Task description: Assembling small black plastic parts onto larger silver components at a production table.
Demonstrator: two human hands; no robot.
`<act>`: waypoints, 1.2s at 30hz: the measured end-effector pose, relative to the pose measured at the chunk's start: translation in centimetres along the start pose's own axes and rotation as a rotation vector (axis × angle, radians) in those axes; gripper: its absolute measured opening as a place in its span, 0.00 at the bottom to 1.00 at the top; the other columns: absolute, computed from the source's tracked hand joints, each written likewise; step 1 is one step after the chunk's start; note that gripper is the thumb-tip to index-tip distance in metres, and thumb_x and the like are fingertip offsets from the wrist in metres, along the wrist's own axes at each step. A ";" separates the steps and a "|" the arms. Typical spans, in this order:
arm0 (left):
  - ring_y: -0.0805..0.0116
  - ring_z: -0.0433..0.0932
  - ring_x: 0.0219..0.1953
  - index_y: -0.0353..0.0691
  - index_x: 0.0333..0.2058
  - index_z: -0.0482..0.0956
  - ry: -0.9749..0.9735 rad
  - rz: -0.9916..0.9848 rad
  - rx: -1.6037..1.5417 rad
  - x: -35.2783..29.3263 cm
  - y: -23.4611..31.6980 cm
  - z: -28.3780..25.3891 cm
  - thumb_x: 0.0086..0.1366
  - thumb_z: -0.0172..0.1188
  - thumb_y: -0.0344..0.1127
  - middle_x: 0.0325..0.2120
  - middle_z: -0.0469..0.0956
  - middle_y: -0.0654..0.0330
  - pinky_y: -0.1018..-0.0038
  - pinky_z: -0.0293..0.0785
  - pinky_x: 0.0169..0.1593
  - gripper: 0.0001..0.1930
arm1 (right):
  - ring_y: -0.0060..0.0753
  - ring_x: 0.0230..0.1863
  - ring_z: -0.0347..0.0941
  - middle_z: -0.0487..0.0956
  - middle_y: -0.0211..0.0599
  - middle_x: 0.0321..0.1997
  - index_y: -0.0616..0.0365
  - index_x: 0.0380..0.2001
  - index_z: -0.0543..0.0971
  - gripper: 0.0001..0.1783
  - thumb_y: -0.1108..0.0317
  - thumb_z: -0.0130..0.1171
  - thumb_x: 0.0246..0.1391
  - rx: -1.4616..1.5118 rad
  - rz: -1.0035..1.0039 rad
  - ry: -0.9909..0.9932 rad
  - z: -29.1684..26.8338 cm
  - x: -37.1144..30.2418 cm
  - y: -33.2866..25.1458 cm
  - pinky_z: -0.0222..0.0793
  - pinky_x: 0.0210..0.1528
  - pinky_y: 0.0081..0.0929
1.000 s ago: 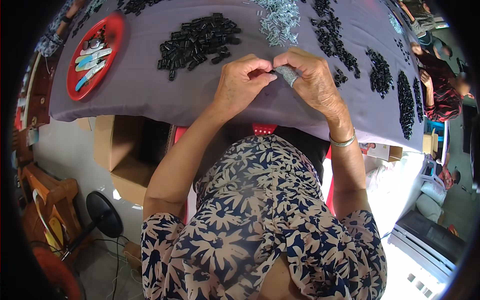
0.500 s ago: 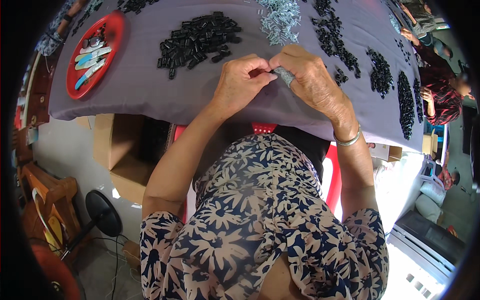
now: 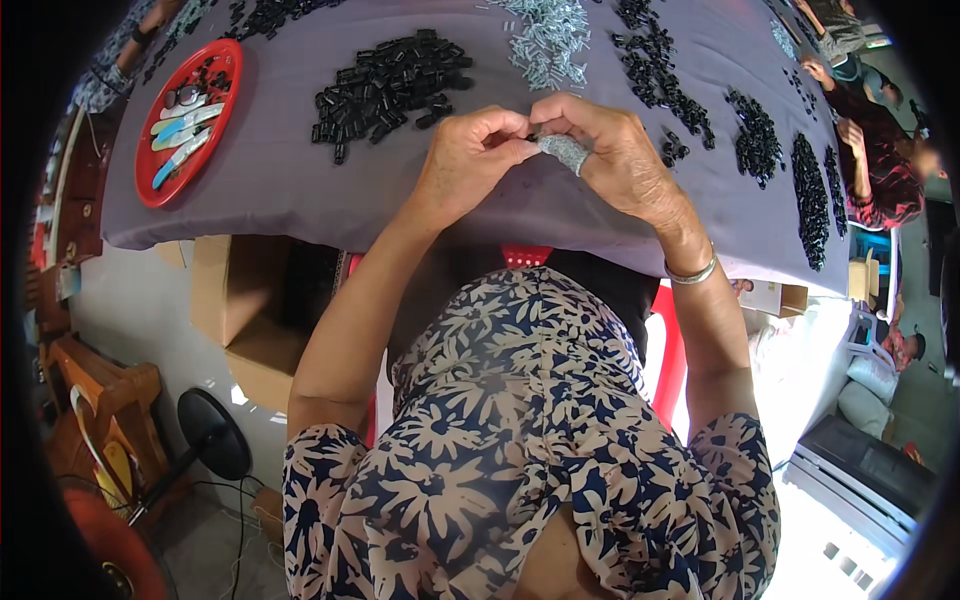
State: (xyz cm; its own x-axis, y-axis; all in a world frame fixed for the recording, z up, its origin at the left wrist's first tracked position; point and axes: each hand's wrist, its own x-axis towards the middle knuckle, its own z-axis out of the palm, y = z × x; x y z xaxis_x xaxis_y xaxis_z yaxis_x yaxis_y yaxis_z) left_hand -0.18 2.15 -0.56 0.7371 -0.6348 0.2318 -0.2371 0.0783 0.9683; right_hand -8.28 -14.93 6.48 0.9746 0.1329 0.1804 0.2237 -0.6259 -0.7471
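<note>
Over the near edge of the cloth, my left hand [image 3: 470, 160] and my right hand [image 3: 630, 160] meet at the fingertips. Both are closed in a pinch on a small black part [image 3: 533, 136], mostly hidden by the fingers. A grey speckled finger wrap [image 3: 564, 152] covers my right thumb. Just beyond my left hand lies a heap of short black cylindrical pieces [image 3: 385, 90]. Farther off, past the fingertips, is a pile of small silvery pins or screws [image 3: 548, 45].
A red oval tray [image 3: 233, 90] at the left holds white-and-blue-handled tools [image 3: 183, 155]. More black parts [image 3: 755, 140] lie in rows at the right on the grey tablecloth [image 3: 340, 205]. A cardboard box [image 3: 212, 290] stands below the table. Another person's hand [image 3: 851, 135] is at the far right.
The fingertips have shifted slightly left in the picture, and the whole view has moved a little. More of the grey finger wrap shows. Both hands keep their pinch.
</note>
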 end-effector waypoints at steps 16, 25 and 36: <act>0.80 0.74 0.25 0.32 0.32 0.80 0.024 0.008 0.050 -0.1 0.4 0.2 0.55 0.66 0.27 0.23 0.79 0.64 0.79 0.73 0.32 0.07 | 0.19 0.32 0.75 0.81 0.29 0.30 0.61 0.37 0.79 0.10 0.82 0.60 0.50 0.024 0.049 0.103 0.7 0.2 0.4 0.71 0.37 0.19; 0.79 0.74 0.28 0.31 0.35 0.79 0.007 -0.009 0.113 -0.1 1.2 0.2 0.56 0.64 0.24 0.26 0.78 0.63 0.80 0.71 0.34 0.08 | 0.20 0.27 0.74 0.81 0.35 0.27 0.61 0.34 0.80 0.07 0.78 0.63 0.50 -0.036 0.015 0.235 2.3 0.1 0.9 0.70 0.31 0.22; 0.79 0.75 0.33 0.34 0.35 0.79 -0.045 0.017 0.008 -0.6 0.9 0.0 0.59 0.62 0.21 0.32 0.78 0.65 0.83 0.71 0.39 0.05 | 0.36 0.33 0.78 0.81 0.38 0.33 0.59 0.40 0.79 0.15 0.83 0.56 0.48 -0.384 0.037 0.386 -5.7 -3.6 4.9 0.73 0.38 0.27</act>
State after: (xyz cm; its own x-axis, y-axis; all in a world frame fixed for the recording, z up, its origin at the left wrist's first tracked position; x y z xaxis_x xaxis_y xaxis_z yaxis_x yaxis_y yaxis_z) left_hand -0.77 2.59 0.15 0.7038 -0.6672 0.2439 -0.2548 0.0834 0.9634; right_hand -10.77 -22.85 5.79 0.8896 -0.1413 0.4344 0.0979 -0.8699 -0.4834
